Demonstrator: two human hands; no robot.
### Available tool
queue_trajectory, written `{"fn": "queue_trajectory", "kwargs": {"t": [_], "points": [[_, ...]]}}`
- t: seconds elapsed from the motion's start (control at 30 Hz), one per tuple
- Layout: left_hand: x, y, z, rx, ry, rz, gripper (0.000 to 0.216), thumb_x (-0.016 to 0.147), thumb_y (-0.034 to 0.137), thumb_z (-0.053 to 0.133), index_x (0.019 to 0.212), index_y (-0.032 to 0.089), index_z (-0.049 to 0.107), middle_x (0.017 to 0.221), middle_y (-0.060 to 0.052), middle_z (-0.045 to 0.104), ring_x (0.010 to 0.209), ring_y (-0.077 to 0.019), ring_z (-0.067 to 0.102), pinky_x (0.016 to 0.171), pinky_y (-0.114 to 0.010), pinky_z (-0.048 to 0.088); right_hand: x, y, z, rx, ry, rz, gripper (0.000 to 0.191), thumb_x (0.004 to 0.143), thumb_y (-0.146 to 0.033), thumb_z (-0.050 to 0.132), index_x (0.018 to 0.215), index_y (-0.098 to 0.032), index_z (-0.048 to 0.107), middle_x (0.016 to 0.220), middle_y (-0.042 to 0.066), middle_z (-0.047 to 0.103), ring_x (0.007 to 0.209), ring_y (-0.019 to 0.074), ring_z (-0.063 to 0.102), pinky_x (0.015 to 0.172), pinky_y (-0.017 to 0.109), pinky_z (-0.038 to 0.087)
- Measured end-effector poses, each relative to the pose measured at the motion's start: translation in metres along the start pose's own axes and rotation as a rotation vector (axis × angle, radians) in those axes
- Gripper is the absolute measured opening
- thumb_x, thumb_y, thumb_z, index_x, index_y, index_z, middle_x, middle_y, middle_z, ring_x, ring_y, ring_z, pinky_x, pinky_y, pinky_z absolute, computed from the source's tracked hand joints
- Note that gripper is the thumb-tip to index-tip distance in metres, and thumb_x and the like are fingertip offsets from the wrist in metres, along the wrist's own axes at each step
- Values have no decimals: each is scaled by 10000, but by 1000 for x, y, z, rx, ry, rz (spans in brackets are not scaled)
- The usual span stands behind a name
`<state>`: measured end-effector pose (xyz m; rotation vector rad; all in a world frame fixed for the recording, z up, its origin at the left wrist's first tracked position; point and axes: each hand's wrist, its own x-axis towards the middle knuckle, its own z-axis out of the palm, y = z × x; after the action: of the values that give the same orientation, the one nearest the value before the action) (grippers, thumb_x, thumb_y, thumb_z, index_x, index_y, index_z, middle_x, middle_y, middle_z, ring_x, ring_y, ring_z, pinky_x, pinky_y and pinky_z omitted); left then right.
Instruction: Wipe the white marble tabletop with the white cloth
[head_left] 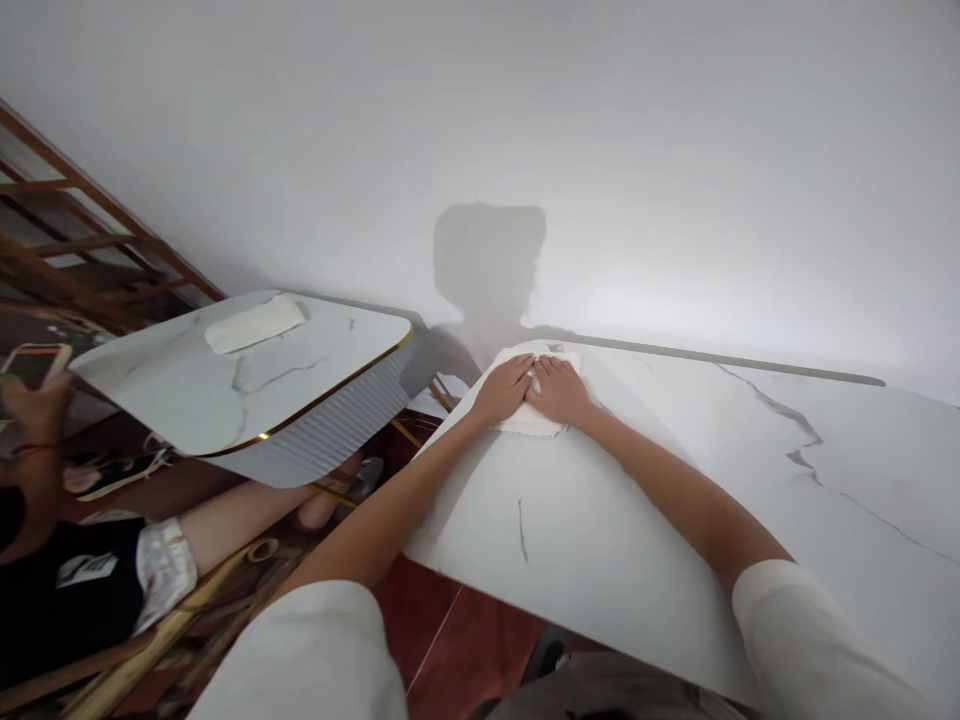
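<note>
Both hands rest side by side on a white cloth [529, 425] near the far left corner of a white marble-patterned tabletop [570, 540]. My left hand [505, 388] lies flat on the cloth, fingers stretched forward. Pressed down beside it, my right hand [559, 388] is flat too, and the fingertips of the two hands nearly meet. The cloth is spread under them, and its lower edge shows below the palms. What lies beneath the cloth is hidden.
To the left stands a smaller marble-topped table [289, 375] with gold trim and a folded white cloth [255, 324]. A seated person [67, 580] holds a phone [36, 366]. A wooden ladder-like frame [97, 225] leans behind, and a white wall [675, 180] backs the tables.
</note>
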<state>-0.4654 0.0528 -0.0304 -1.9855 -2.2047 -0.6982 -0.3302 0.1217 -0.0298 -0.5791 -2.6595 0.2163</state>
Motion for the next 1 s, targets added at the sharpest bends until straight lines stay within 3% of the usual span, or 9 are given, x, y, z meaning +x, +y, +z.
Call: {"fn": "queue_trajectory", "kwargs": {"t": [0.23, 0.47, 0.73, 1.0], "points": [[66, -8, 20, -8, -7, -36, 463, 868, 196, 339, 1281, 121, 534, 1387, -77, 505, 1293, -179, 440, 1123, -317, 300, 41, 47, 5, -16, -4, 104, 558, 929, -329, 369, 1387, -12, 394, 1443, 170, 408, 1342, 253, 327, 1099, 379, 196], [93, 5, 35, -65, -23, 109, 435, 878, 214, 361, 1257, 135, 559, 1355, -82, 537, 1277, -186, 459, 1109, -345, 319, 33, 68, -5, -89, 36, 203, 549, 932, -321, 353, 1379, -7, 404, 1418, 194, 434, 1315, 260, 369, 1082, 405, 217], [55, 41, 26, -85, -111, 212, 470, 927, 253, 298, 1340, 110, 472, 1431, -96, 450, 1331, -182, 394, 1132, -331, 296, -21, 45, -14, -127, 43, 302, 602, 911, -326, 318, 1406, 13, 365, 1452, 200, 382, 1344, 309, 315, 1098, 440, 188], [-13, 41, 1, -99, -141, 236, 477, 922, 273, 291, 1362, 167, 443, 1448, -59, 430, 1343, -175, 374, 1152, -363, 274, -64, -21, -17, -107, 56, 259, 625, 897, -313, 328, 1383, 77, 367, 1431, 246, 389, 1332, 347, 323, 1098, 468, 187]]}}
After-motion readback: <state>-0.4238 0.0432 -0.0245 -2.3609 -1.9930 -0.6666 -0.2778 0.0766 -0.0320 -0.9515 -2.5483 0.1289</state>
